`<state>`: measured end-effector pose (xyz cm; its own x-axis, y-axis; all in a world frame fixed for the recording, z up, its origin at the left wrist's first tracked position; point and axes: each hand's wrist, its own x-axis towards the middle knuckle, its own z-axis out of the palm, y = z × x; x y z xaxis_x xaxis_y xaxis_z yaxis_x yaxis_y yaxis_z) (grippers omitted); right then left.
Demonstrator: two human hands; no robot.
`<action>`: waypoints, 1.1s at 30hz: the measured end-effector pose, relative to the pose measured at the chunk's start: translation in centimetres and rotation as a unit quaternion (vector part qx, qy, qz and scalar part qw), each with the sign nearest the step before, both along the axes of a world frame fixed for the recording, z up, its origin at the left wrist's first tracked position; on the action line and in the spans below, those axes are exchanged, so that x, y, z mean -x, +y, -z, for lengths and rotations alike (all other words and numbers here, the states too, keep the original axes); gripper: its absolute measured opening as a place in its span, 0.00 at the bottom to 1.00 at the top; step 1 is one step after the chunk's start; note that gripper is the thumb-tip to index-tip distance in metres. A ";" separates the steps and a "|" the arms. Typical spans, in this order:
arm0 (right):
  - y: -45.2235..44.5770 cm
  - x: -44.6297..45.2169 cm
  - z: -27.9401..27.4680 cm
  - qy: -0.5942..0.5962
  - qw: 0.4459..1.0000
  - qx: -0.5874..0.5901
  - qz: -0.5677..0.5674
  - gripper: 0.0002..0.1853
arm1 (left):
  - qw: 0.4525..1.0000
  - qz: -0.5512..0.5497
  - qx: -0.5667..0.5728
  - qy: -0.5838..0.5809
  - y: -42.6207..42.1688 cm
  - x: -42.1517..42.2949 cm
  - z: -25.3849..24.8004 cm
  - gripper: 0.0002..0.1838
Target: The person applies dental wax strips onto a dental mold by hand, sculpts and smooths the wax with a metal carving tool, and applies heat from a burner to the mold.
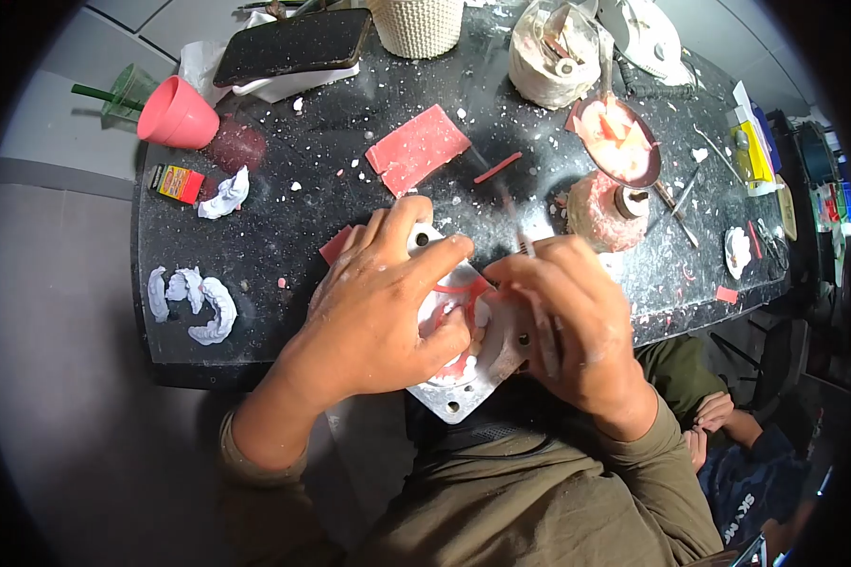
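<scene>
The speckled black tabletop (336, 142) stretched across the upper frame, a pink wax sheet lying at upper centre. Both hands were at work in the middle: the left hand (383, 283) was spread over a metal flask (498, 352), thumb bent down inside it, while the right hand (586, 321) pinched a slim tool (526, 248), its tip lost to my sight.

The flask sat at centre, just over the tabletop's near edge, open face turned up; its long axis seemed to run top to bottom, leaning slightly right at the lower end, though fingers hid much of it. Inside showed pink wax (479, 307) and small teeth (477, 342). I took the step for trimming that wax; the next move called, I thought, for a steady left grip and light strokes.
</scene>
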<state>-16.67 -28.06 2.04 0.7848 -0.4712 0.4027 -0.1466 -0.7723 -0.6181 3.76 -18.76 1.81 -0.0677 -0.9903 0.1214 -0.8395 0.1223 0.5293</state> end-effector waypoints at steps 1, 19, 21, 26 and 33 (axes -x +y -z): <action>-0.3 0.3 -0.1 -0.004 1.000 0.016 0.019 0.16 | 1.000 0.016 -0.013 0.002 -0.1 -0.2 -0.1 0.30; -0.2 0.9 0.6 0.004 0.987 0.087 -0.135 0.21 | 0.992 0.114 -0.037 0.032 -0.9 -1.7 0.1 0.34; -0.3 0.8 0.7 0.006 0.984 0.116 -0.137 0.20 | 0.992 0.113 -0.043 0.031 -0.9 -1.7 0.1 0.34; -0.6 0.9 0.4 0.027 0.974 0.162 -0.158 0.19 | 0.993 0.114 -0.026 0.024 -0.9 -1.7 0.3 0.34; -1.3 0.5 0.1 0.042 0.954 0.207 -0.214 0.17 | 0.994 0.105 -0.024 0.037 -0.7 -1.6 0.3 0.33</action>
